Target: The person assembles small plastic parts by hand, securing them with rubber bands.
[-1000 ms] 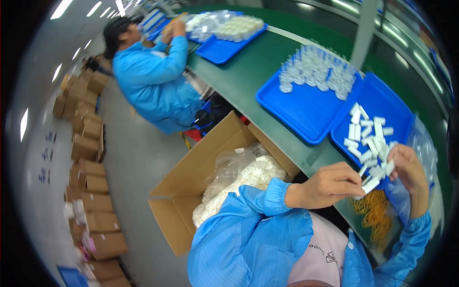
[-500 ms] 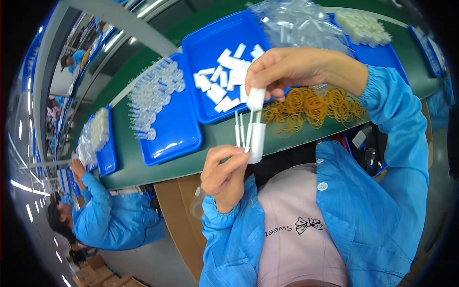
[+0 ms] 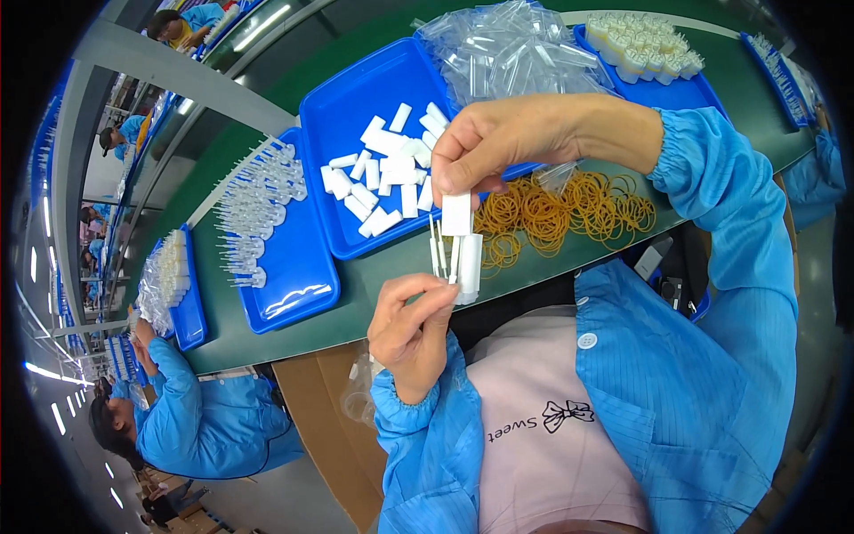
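Observation:
My left hand (image 3: 411, 331) pinches the base of a small assembly with several thin upright white rods (image 3: 436, 252). A short white cylinder (image 3: 471, 261) stands among them on the right side. Above it, my right hand (image 3: 494, 142) has its thumb and fingers closed on a white sleeve-like piece (image 3: 457, 216). The sleeve's lower end is at the top of one rod; whether the rod is inside cannot be made out. Behind my hands, similar loose white cylinders (image 3: 391, 173) lie in a blue tray (image 3: 325, 125).
Yellow rubber bands (image 3: 551, 214) lie on the green table (image 3: 356, 307). Clear plastic parts (image 3: 258, 209) fill part of another blue tray (image 3: 294, 307). A clear plastic bag (image 3: 511, 53) and finished-looking white bundles (image 3: 640, 44) are at the back. A co-worker (image 3: 205, 423) sits at left.
My right hand has moved down slightly, bringing the white sleeve closer to the rods. The table and trays have shifted left in view. My left hand keeps its pinch.

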### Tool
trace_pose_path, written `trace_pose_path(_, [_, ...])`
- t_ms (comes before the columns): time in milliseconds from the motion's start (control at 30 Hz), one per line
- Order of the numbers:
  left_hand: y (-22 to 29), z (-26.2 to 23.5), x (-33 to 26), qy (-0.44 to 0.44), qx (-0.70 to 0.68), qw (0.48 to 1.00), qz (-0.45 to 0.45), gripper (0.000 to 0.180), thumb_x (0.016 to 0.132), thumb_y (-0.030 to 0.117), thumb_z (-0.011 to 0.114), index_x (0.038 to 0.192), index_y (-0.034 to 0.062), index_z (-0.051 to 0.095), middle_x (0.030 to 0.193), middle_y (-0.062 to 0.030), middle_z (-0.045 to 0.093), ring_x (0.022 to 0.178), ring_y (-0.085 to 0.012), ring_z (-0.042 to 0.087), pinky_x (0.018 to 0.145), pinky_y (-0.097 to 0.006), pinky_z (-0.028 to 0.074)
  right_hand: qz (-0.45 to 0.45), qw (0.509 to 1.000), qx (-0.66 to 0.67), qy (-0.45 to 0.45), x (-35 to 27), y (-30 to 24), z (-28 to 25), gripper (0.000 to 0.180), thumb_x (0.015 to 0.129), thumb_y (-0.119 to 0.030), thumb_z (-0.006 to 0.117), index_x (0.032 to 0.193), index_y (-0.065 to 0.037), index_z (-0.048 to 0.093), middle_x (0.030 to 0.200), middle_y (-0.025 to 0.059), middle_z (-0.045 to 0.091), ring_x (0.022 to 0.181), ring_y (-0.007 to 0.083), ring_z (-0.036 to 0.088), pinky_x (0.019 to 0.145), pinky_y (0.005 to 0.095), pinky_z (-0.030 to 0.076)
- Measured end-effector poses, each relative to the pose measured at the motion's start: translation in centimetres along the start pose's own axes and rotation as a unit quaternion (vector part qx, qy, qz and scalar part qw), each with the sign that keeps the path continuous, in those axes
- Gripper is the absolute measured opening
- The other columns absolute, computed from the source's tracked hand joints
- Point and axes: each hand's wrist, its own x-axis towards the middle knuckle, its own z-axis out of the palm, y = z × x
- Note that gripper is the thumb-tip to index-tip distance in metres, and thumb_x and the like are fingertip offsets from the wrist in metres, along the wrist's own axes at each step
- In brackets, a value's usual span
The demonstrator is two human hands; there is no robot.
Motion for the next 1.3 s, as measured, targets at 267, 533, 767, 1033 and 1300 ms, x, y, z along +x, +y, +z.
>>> trace_pose_path(267, [0.3,-0.3,-0.4,-0.04,0.075,0.995,0.059,0.028,0.063,-0.008,0.071,0.088,0.0051,0.069,0.084,-0.0085,0.063,0.076,-0.0239,0.06,0.067,-0.03,0.047,-0.041,0.994,-0.101,-0.009,-0.3,-0.1,1.7,0.022,0.085,-0.025,0.066,0.087,-0.003,0.067,0.077,-0.0002,0.064,0.061,0.0012,0.05,0.049,0.0177,0.034])
trace_pose_path(533, [-1.1,-0.8,-1.6,0.041,0.043,0.998,0.031,0.045,0.071,-0.006,0.073,0.112,0.0042,0.059,0.117,-0.0165,0.046,0.087,-0.0211,0.058,0.075,-0.03,0.048,-0.059,0.986,-0.156,0.019,-0.2,-0.9,4.1,0.022,0.084,-0.02,0.065,0.089,0.001,0.068,0.076,0.0035,0.066,0.067,0.0079,0.057,0.06,0.0237,0.045])
trace_pose_path(767, [-2.7,-0.3,-1.0,0.077,-0.016,0.996,0.034,0.056,0.074,-0.002,0.072,0.124,0.0037,0.048,0.127,-0.0165,0.038,0.078,-0.0179,0.06,0.075,-0.029,0.048,-0.023,0.994,-0.098,0.045,0.5,1.1,4.8,0.021,0.085,-0.021,0.066,0.09,-0.001,0.069,0.083,0.0043,0.067,0.077,0.0076,0.058,0.072,0.0242,0.046])
trace_pose_path(1033, [-4.1,0.2,-1.2,0.009,-0.192,0.956,-0.221,0.03,0.091,0.012,0.059,0.115,-0.0036,0.054,0.099,-0.0101,0.063,0.09,-0.0148,0.061,0.078,-0.027,0.05,-0.041,0.972,-0.222,0.068,1.8,2.2,3.5,0.024,0.087,-0.028,0.062,0.091,-0.005,0.068,0.08,0.0028,0.065,0.072,0.0097,0.056,0.066,0.0264,0.043])
trace_pose_path(1300, [-5.7,0.0,-1.6,0.085,-0.335,0.888,-0.304,0.029,0.09,0.016,0.06,0.113,0.0004,0.052,0.101,-0.0084,0.061,0.092,-0.0148,0.059,0.083,-0.028,0.047,-0.252,0.639,-0.657,0.31,7.8,4.9,-1.8,0.021,0.082,-0.027,0.063,0.097,-0.012,0.064,0.078,0.0082,0.065,0.079,0.0241,0.061,0.075,0.039,0.044])
